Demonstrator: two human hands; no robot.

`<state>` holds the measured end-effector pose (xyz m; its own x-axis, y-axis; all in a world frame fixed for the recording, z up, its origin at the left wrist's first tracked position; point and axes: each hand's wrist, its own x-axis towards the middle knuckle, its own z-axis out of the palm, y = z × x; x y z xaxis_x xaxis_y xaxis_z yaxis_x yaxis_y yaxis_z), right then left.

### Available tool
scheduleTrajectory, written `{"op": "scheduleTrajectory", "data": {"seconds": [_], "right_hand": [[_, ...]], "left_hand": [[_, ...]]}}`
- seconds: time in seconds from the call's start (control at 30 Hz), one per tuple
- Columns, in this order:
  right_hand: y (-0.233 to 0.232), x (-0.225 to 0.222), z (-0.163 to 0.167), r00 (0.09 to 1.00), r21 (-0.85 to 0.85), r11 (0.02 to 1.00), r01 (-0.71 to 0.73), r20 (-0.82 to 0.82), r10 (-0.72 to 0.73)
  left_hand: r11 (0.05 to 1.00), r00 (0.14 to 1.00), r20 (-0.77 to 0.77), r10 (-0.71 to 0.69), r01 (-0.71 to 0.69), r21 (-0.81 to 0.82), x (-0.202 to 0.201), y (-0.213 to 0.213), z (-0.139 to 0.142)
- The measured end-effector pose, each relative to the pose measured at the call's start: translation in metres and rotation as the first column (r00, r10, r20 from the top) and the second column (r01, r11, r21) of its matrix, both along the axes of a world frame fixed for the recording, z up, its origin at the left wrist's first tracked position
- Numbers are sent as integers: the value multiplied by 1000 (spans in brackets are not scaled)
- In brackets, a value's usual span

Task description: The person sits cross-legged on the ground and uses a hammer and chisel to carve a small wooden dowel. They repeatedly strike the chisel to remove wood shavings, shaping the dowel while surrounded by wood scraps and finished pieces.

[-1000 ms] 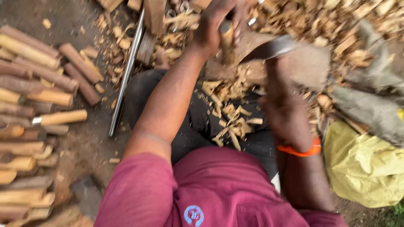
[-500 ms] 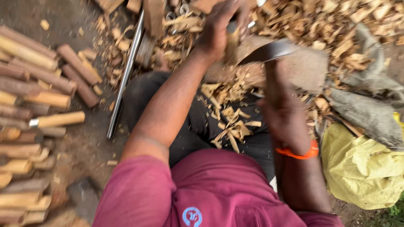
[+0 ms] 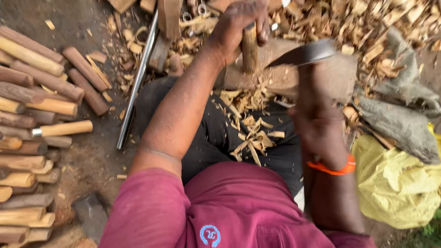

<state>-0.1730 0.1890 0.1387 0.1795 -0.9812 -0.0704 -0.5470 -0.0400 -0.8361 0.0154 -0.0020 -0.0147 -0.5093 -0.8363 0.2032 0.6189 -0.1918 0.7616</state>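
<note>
At the left of the frame the stack of cut sticks (image 3: 32, 119) and the metal rod (image 3: 137, 82) lie as before. Top centre, my left hand (image 3: 239, 25) stays clamped on the upright wooden peg (image 3: 249, 50) on the chopping block (image 3: 330, 76). My right hand (image 3: 317, 117), fist closed though blurred, has swung the blade (image 3: 305, 54) nearer the peg; its handle is hidden.

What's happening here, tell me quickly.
A person is carving wood. The left hand holds a short wooden stick upright on a chopping block. The right hand, blurred, holds a broad blade beside the stick. Wood shavings lie on the person's lap, and a pile of cut sticks lies on the ground beside a metal rod.
</note>
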Motion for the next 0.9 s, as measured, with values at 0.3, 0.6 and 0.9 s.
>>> {"op": "scheduleTrajectory", "data": {"seconds": [0.3, 0.6, 0.9], "right_hand": [[13, 29, 12, 936, -3, 999, 38, 351, -35], [14, 4, 32, 966, -104, 995, 4, 258, 23], [-5, 29, -13, 993, 113, 993, 14, -114, -1]], "left_hand": [[1000, 998, -66, 9, -10, -21, -10, 1, 2], [996, 999, -16, -29, 27, -84, -5, 6, 5], [991, 996, 28, 82, -78, -110, -11, 2, -1]]}}
